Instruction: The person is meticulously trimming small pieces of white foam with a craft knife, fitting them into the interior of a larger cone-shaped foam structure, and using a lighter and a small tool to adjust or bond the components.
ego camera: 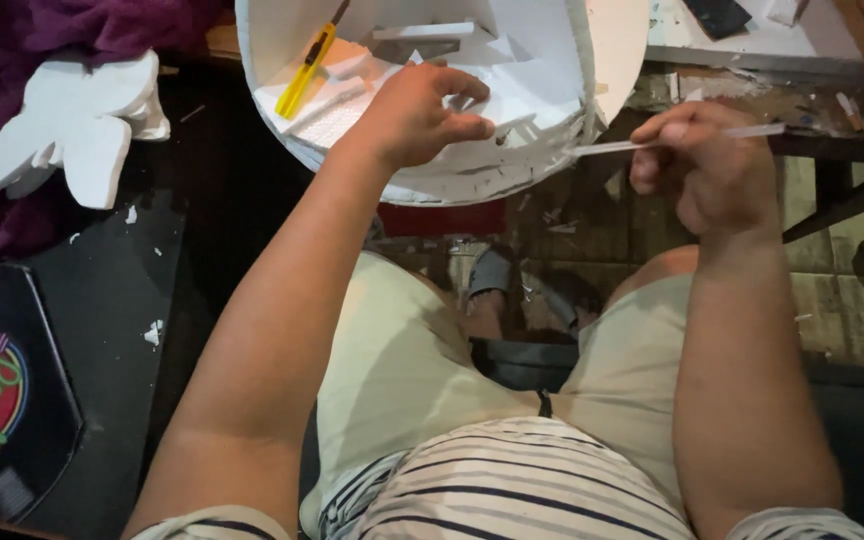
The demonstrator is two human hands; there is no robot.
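Round white foam drum (552,60) gripped at its near rim; thin white strip (672,140) held beside it.

Left hand (422,115): fingers curled over drum's near rim, thumb outside. Right hand (702,165), just right of drum: fingers pinched on strip, tip touching rim. Yellow utility knife (307,70) lies inside drum, left.

This looks like a makeshift craft workshop, likely set up in a home. White foam pieces fill a round foam shell (422,60) with a yellow utility knife (304,72) inside, and a cut foam shape (72,125) lies nearby. Foam crumbs (154,332) dot the dark floor, a worn counter (742,45) carries scraps, and tiles (832,310) below look grimy.
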